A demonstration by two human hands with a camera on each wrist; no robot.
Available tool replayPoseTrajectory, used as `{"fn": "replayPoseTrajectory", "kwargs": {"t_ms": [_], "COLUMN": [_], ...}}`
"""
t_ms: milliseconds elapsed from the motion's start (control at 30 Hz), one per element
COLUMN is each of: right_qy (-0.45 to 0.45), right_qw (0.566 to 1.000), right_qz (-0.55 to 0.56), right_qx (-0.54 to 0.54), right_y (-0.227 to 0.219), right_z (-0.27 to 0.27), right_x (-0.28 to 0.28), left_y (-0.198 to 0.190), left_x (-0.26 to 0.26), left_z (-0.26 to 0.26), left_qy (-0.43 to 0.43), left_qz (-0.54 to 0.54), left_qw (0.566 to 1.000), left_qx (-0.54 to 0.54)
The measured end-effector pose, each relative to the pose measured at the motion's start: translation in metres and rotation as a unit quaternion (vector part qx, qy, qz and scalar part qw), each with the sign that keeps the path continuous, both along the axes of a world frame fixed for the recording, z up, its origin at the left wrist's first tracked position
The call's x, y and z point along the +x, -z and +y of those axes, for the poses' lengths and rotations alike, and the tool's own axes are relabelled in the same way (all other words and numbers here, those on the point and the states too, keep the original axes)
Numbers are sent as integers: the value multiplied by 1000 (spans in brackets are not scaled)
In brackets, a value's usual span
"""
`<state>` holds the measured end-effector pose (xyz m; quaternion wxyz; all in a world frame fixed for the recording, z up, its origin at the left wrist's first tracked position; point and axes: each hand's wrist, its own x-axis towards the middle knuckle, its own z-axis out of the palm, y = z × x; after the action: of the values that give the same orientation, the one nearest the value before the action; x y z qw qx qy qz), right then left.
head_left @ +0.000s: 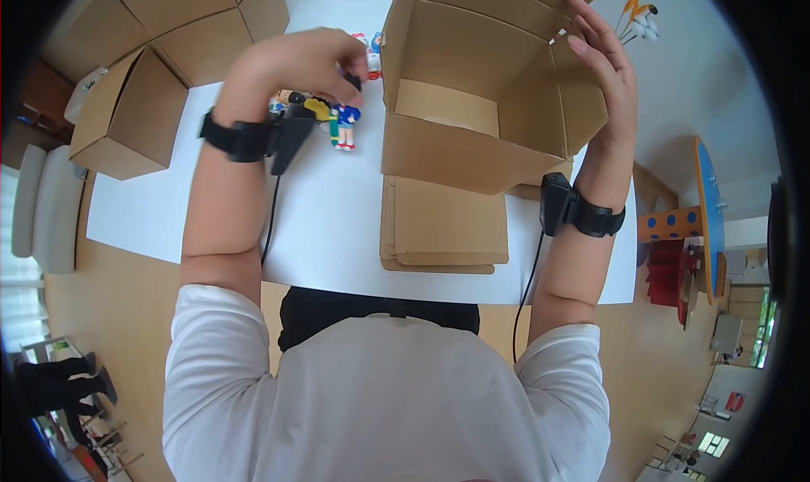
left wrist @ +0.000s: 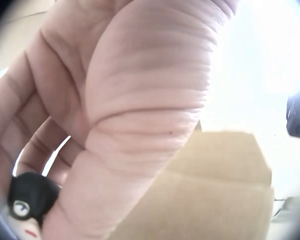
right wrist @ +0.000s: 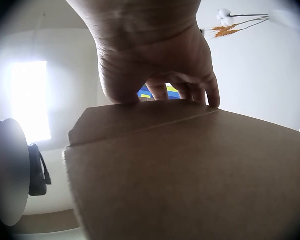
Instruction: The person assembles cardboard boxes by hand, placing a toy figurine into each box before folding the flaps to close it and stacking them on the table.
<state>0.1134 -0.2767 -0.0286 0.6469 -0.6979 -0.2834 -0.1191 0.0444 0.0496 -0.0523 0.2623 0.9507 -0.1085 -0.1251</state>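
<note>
My left hand reaches over several small figurines left of an open cardboard box. Its thumb and fingers pinch a black-haired figurine by the head; in the head view this figurine wears blue and has red shoes. Close by lie a yellow piece and another dark-haired figurine, partly hidden by the wrist camera. A red, white and blue figurine stands against the box's left side. At the box's right side, my right hand grips a raised flap, thumb and fingers over its edge.
Folded flat cardboard lies in front of the box on the white table. More cardboard boxes stand at the left. Dried flower stems show beyond the right hand. Cables run from both wrist cameras.
</note>
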Motion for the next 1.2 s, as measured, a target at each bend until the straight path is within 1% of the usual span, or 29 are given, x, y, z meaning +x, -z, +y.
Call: {"fn": "replayPoseTrajectory", "kwargs": {"t_ms": [33, 67, 100, 133, 167, 200, 233, 267, 300, 333, 400, 467, 500, 600, 667, 767, 867, 967, 1067, 1100, 1133, 1200], "right_qy": [3, 5, 9, 14, -15, -43, -71, -68, -67, -66, -66, -65, -74, -93, -94, -113, -108, -124, -105, -106, -107, -109], "right_qw": [1000, 1000, 1000, 1000, 1000, 999, 997, 998, 998, 997, 997, 997, 997, 995, 995, 993, 993, 992, 994, 994, 994, 994], "right_qz": [-6, -8, -11, -14, -14, -14, -16, -1, 14, 28, 19, 26, 19, 7, 15, 16, 31, -1, 29, 29, 29, 30], "right_qx": [-4, -4, -3, -1, -1, -1, -2, 3, 9, 13, 20, 18, 21, 30, 36, 35, 18, 13, 11, 12, 13, 13], "right_y": [0, 0, 0, 1, 2, 4, 4, 2, 0, -2, 0, -1, 0, 3, 1, 2, -5, 1, -5, -4, -2, 1], "right_z": [0, 1, 1, 2, 0, -1, -3, -3, -2, -1, -1, -2, -2, -3, -2, -2, 0, -1, -1, -2, -2, -1], "right_x": [0, 0, -1, -1, 2, 7, 9, 7, 3, 1, 2, 2, 3, 4, 0, 2, -6, 3, -5, -5, -3, 1], "left_y": [-11, -16, -24, -35, -43, -48, -55, -63, -62, -62, -63, -61, -62, -53, -47, -33, -37, -36, -53, -56, -54, -40], "left_x": [-6, -11, -18, -28, -39, -48, -56, -63, -68, -73, -80, -84, -75, -76, -74, -70, -74, -73, -73, -69, -62, -42], "left_z": [10, 25, 38, 47, 52, 55, 59, 61, 54, 38, 2, -46, -70, -100, -108, -105, -105, -108, -102, -91, -85, -73], "left_qy": [7, 12, 22, -21, -32, 8, -7, -17, -42, -68, -33, 21, 105, 114, 104, 113, 95, 64, 99, 126, 91, 16], "left_qz": [-21, -53, -66, -70, -118, -224, -294, -360, -450, -530, -601, -672, -707, -606, -558, -454, -375, -415, -492, -526, -541, -562], "left_qw": [1000, 997, 990, 989, 972, 942, 917, 893, 829, 751, 719, 706, 679, 782, 823, 883, 922, 907, 864, 840, 828, 784], "left_qx": [-17, -56, -121, -131, -198, -251, -268, -270, -330, -387, -347, -221, -165, -89, -19, 41, 29, 8, -42, -42, -117, -262]}}
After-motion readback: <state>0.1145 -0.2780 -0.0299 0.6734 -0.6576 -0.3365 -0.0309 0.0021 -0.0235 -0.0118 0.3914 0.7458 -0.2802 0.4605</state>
